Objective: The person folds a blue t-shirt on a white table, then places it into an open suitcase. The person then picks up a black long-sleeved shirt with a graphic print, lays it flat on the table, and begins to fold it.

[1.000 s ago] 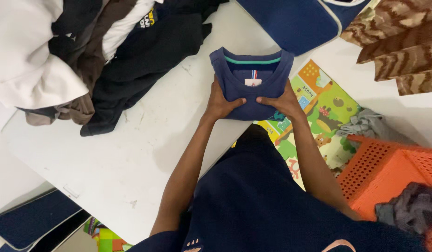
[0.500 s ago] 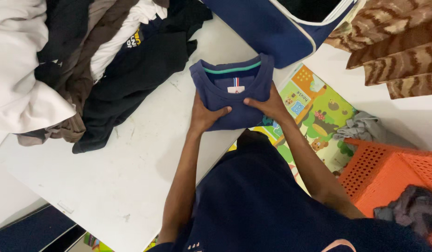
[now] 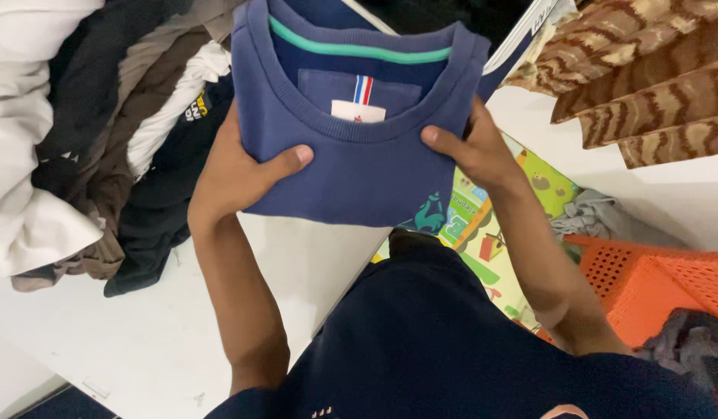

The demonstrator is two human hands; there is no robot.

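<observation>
clothes pile (image 3: 87, 147): white, brown, black garments heaped on bench, upper left
bench (image 3: 141, 326): white, scuffed
basket (image 3: 653, 287): orange mesh, lower right, grey cloth inside
play mat (image 3: 491, 225): colourful, on floor beside bench
striped fabric (image 3: 638, 85): brown patterned, upper right
grey rag (image 3: 599, 217): crumpled, just beside basket
</observation>
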